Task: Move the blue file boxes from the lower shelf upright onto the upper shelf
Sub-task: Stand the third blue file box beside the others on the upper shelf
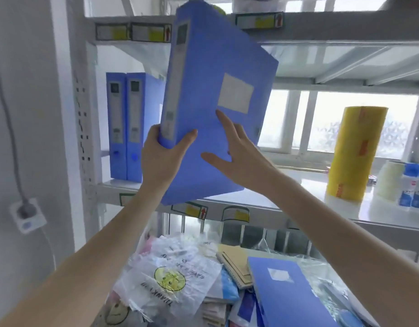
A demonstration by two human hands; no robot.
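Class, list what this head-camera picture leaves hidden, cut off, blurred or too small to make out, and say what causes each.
1. Print on the held file box spine label: blurred.
2. Shelf space behind that box, beside the two standing boxes: hidden by it.
3. Left hand fingertips: wrapped behind the spine.
4. Flat file box below: lower end cut off by the frame edge.
5. Bottle labels: too small.

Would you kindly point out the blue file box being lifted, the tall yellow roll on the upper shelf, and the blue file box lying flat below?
Lifted blue file box [211, 74]: head view, front cover.
Tall yellow roll [354, 154]: head view, side.
Flat blue file box [288, 296]: head view, top cover.
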